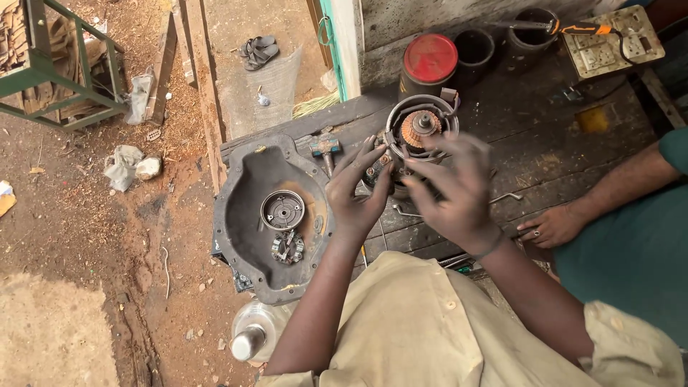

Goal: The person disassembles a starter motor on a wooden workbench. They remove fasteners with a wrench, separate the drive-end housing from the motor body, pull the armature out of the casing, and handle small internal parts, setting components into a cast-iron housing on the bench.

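Note:
A round motor housing with a copper-coloured commutator in its middle stands on the dark wooden bench. My left hand grips the housing's near-left side, fingers curled on a small part at its rim. From the right, my right hand reaches over the housing's near edge with spread, blurred fingers touching its rim. Both hands are dark with grease.
A black dished metal tray at the left holds a round disc and a small brush assembly. A red-lidded can and two dark pots stand behind. Another person's hand rests at the right. A plastic bottle lies below.

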